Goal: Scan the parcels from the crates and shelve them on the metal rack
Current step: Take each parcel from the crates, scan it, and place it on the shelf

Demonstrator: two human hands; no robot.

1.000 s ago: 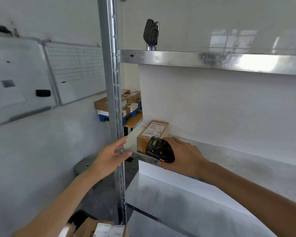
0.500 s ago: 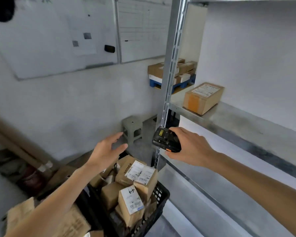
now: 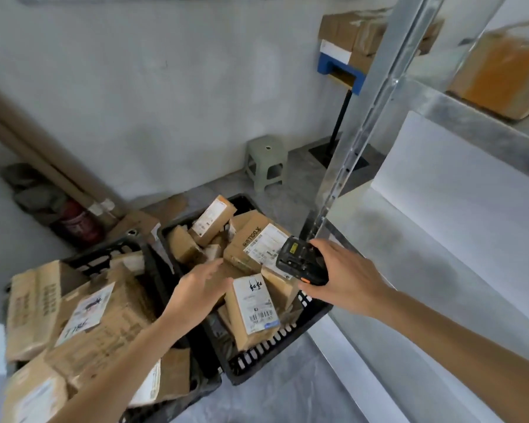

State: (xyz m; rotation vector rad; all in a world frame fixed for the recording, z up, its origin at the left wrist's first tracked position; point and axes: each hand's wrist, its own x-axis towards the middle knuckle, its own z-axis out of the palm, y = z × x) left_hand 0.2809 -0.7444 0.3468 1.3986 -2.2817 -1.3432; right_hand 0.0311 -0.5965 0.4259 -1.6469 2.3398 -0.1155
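Cardboard parcels (image 3: 251, 306) fill the black crate (image 3: 275, 346) on the floor, just beside the metal rack (image 3: 358, 123), so each is an easy reach to its shelves. Brown boxes, most with white printed labels, lie tumbled at all angles. Over them the left hand (image 3: 196, 288) reaches, its grip loose, fingers straight, holding nothing. Gripped in the right hand (image 3: 345, 279) is a black scanner (image 3: 300, 262), window facing the labels. One parcel (image 3: 501, 71) already sits on a shelf.
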